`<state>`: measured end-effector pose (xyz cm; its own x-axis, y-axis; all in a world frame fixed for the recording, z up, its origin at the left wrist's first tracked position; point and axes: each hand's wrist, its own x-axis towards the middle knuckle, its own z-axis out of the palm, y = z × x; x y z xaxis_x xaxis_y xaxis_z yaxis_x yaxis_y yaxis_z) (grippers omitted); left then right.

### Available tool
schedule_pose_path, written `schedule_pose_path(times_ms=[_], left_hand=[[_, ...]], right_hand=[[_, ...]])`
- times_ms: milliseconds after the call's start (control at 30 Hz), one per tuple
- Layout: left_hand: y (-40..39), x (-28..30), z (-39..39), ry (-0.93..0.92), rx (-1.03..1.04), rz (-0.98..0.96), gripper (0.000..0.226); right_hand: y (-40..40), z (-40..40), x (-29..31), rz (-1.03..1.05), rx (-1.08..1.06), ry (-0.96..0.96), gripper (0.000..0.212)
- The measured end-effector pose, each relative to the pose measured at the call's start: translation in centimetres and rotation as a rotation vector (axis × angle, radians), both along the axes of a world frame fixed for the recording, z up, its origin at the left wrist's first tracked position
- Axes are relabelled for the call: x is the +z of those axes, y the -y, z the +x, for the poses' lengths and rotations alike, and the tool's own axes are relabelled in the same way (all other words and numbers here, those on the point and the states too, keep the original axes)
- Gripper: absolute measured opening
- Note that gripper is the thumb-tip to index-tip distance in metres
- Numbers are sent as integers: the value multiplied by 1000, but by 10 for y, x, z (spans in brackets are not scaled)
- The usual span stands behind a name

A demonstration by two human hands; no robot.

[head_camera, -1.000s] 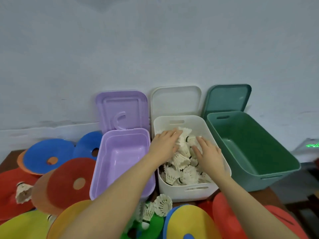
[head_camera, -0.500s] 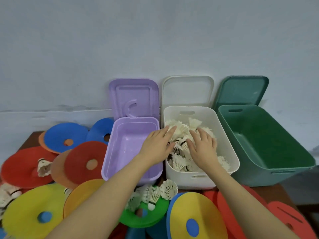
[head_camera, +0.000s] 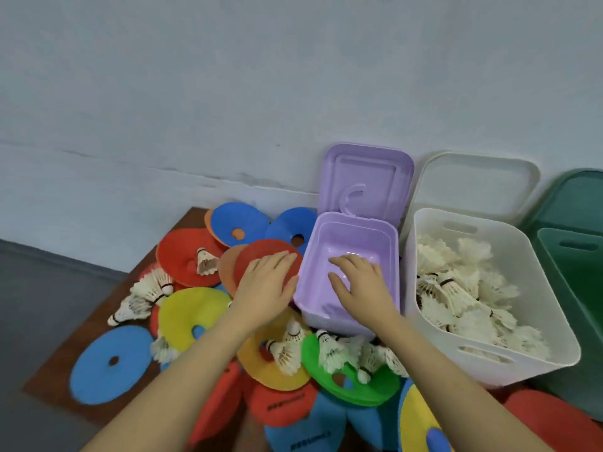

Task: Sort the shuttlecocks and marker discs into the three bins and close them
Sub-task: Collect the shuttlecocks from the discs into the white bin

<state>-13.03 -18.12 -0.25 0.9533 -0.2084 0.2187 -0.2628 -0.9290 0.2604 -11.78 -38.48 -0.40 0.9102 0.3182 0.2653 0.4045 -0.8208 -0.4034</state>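
Both hands have left the white bin since a moment ago: the left hand now lies flat, fingers straight, on a red marker disc just beside the purple bin, and the right hand hangs over that bin's inside, fingers loosely spread and holding nothing. Shuttlecocks fill the white bin; a few more shuttlecocks lie on a green disc in front. Coloured discs, among them a yellow disc and a blue disc, are heaped over the table. All three lids stand open against the wall, the green bin at the right edge.
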Motion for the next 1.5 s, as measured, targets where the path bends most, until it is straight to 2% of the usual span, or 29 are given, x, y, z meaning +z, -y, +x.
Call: schedule_pose_path(times_ms=[100,433,533,600,733,1033,1167,1333,1500], left_hand=[[-44,-1,-9,17,75,-1,55],[-196,-17,-15,49,280,-64,56],[-247,-35,-6,-7,344,-97,60],[-279,-52,2,-49,370,-106,56],[-324,-87,24,-146,398,-133,37],[-343,-135,53,-262,302,-228,41],[-349,-142,51,-217,301,-277,40],[-355,-146,42,-120,280,-346,39],[-344,-136,36,-103,293,-494,34]], right_hand=[[-44,3,0,5,93,-19,57],[-201,33,-11,-53,304,29,32],[-249,51,-20,-100,303,49,34],[-281,66,-28,-161,271,49,44],[-333,100,-53,-228,142,-77,48],[-369,134,-121,-312,-111,-396,53],[-369,128,-127,-376,-80,-291,46],[-374,123,-130,-248,-84,-409,46],[-366,115,-125,-142,-37,-283,39]])
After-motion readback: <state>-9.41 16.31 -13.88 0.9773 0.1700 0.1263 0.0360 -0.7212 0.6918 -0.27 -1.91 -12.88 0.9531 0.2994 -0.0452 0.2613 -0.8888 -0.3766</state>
